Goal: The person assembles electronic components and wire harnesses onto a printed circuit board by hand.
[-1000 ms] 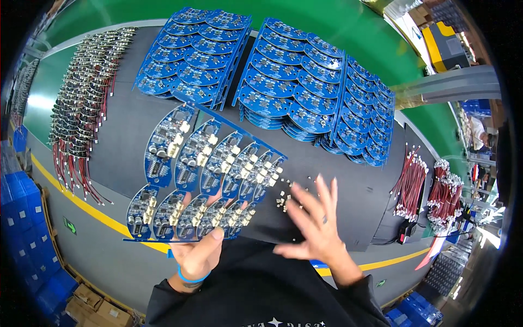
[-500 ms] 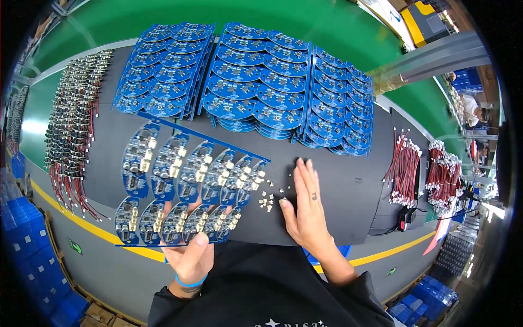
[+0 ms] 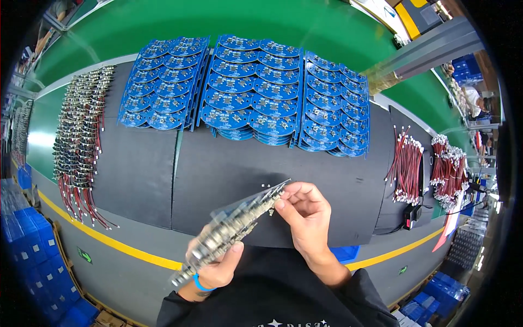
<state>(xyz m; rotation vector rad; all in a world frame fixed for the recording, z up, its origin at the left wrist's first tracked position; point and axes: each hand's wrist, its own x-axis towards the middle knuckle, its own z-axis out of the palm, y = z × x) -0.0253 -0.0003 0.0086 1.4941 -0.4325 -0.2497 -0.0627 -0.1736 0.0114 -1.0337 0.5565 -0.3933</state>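
I hold a panel of circuit boards (image 3: 231, 231) nearly edge-on over the dark mat, its white and metallic parts facing down toward me. My left hand (image 3: 218, 270) grips its lower end, thumb on the near side and the other fingers mostly hidden behind. At the upper right end, my right hand (image 3: 311, 220) is closed, thumb and bent forefinger pinching the panel's tip. A small pale piece (image 3: 271, 212) shows just below that thumb. Beyond the tip, a couple of tiny white pieces (image 3: 266, 185) lie on the mat.
Stacks of blue circuit board panels (image 3: 253, 87) line the far side of the mat (image 3: 218, 163). Finished-looking boards with red wires (image 3: 81, 131) stand in rows at left. Bundles of red wires (image 3: 408, 169) lie at right, near a small black-and-red device (image 3: 411, 217). A metal post (image 3: 425, 54) rises beyond.
The panel has turned from facing up to nearly edge-on and swung toward the right. My right hand has gone from lying flat by the white pieces to pinching the panel's end.
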